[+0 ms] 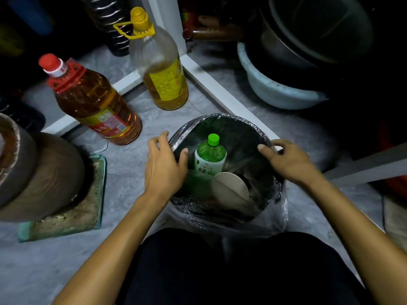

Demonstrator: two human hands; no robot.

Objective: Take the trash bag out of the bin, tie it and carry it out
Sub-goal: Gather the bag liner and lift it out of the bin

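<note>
A round bin lined with a thin dark trash bag (233, 126) stands on the grey floor in front of me. The bag's edge is folded over the bin's rim. Inside stand a green-capped bottle (210, 155) and a pale paper cup (231, 187) among other rubbish. My left hand (164, 167) is on the left rim, thumb inside and fingers outside, pinching the bag's edge. My right hand (286, 160) grips the bag's edge at the right rim the same way.
Two large oil bottles stand behind the bin, one with a red cap (92, 102), one with a yellow cap (158, 64). A brown jar (37, 172) sits at the left on a tile. A pale basin (277, 89) holding dark pots lies at the back right, past a white frame (220, 89).
</note>
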